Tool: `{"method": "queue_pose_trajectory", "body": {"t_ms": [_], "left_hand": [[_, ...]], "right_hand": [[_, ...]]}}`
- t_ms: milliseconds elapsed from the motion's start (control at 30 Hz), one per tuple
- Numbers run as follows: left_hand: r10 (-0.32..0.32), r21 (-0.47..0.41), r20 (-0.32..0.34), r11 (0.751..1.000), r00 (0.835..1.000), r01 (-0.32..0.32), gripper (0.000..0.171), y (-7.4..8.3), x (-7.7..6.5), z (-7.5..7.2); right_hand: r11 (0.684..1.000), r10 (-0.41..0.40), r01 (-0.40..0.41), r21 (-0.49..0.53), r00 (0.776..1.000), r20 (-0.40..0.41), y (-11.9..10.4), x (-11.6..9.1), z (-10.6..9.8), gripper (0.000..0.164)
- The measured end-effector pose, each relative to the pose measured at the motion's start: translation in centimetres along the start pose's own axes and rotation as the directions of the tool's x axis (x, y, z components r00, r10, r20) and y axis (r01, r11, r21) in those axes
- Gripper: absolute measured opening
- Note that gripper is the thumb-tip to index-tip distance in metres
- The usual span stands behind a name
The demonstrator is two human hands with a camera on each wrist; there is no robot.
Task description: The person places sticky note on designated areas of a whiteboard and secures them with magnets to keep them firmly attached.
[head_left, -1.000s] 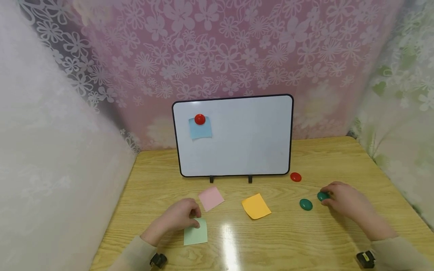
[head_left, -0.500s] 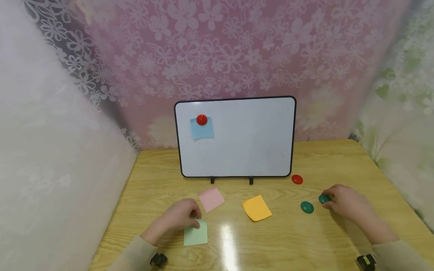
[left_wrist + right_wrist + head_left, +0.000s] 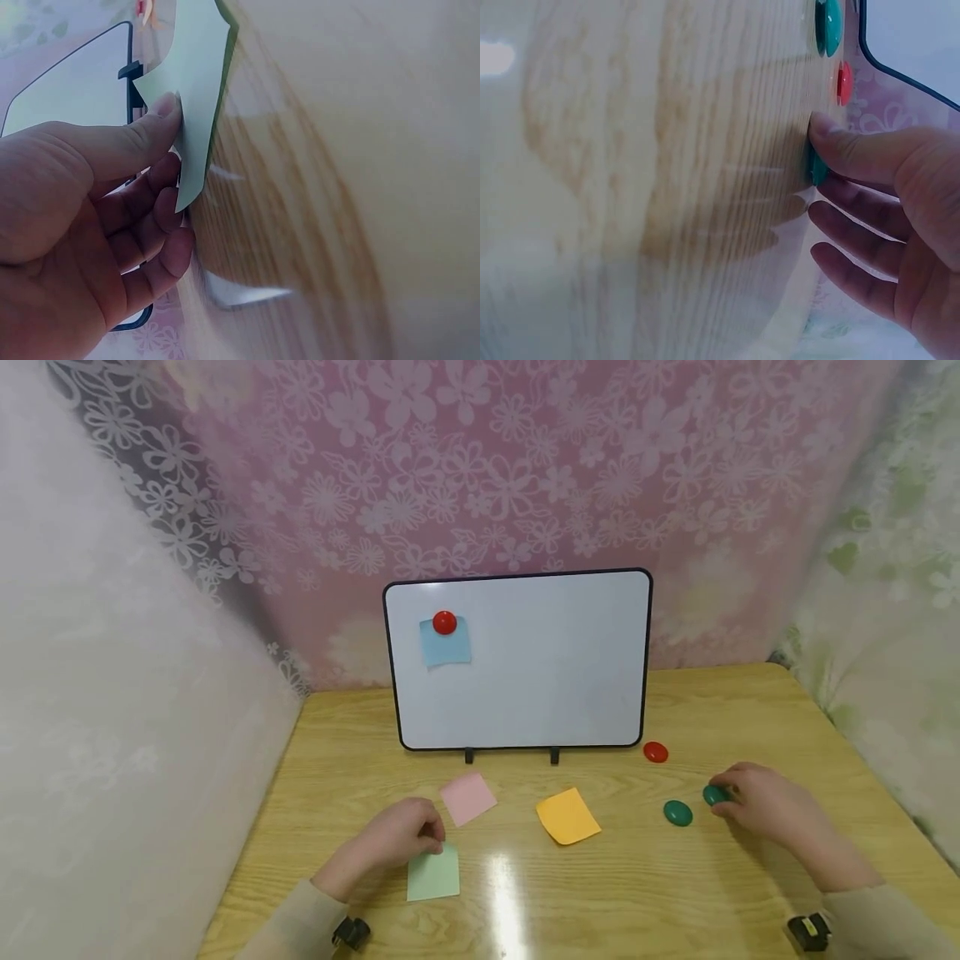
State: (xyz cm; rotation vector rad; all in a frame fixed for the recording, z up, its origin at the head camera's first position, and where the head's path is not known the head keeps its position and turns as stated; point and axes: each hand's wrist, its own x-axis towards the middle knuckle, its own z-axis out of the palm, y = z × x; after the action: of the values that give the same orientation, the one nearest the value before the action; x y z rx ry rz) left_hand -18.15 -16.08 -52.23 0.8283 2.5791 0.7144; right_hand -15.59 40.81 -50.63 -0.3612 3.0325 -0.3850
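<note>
My left hand [image 3: 405,833] pinches the far edge of a pale green sticky note [image 3: 433,875] between thumb and fingers. In the left wrist view the note [image 3: 196,97] bends up off the table, with my thumb on its near face. At the right, my right hand [image 3: 772,802] holds a round green magnet [image 3: 715,794] by its sides, low at the tabletop. Right wrist view: the thumb partly covers that magnet [image 3: 819,166]. A second green magnet [image 3: 678,813] lies just left of it, and a red magnet [image 3: 656,752] lies farther back.
A whiteboard [image 3: 540,677] stands upright at the back on small black feet. On its upper left, a red magnet [image 3: 445,622] holds a blue sticky note [image 3: 446,650]. Pink [image 3: 468,798] and orange [image 3: 567,817] sticky notes lie on the wooden table [image 3: 600,902] in front.
My left thumb has shifted from the face of the green note toward its far edge, where it now pinches. The right hand keeps its grip on the magnet in the same spot.
</note>
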Motion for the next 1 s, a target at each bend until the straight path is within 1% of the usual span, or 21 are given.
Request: {"method": "queue_pose_trajectory", "body": {"t_ms": [167,400,500,767,1000], "left_hand": [[0.007,-0.002,0.01,1.0,1.0,-0.007,0.017,0.3,-0.26,-0.24],[0.023,0.013,0.006,1.0,1.0,-0.023,0.016,0.35,-0.36,-0.27],[0.027,0.021,0.007,0.999,1.0,-0.027,0.017,0.25,-0.3,-0.22],[0.019,-0.009,0.018,1.0,1.0,-0.019,0.019,0.02,-0.19,-0.22],[0.025,-0.023,0.022,0.999,0.999,-0.024,0.018,-0.14,-0.15,-0.26]], "right_hand": [[1.0,0.011,-0.011,0.002,1.0,0.023,-0.06,-0.02,-0.11,0.04],[1.0,-0.028,0.028,0.011,0.999,0.017,0.24,-0.17,-0.14,0.043],[1.0,-0.027,0.026,0.011,0.999,0.02,0.46,-0.18,-0.13,0.044],[1.0,-0.02,0.02,0.024,0.999,0.026,0.79,-0.11,-0.15,0.041],[1.0,-0.011,0.011,0.013,1.0,0.022,0.68,-0.15,-0.31,0.039]]}}
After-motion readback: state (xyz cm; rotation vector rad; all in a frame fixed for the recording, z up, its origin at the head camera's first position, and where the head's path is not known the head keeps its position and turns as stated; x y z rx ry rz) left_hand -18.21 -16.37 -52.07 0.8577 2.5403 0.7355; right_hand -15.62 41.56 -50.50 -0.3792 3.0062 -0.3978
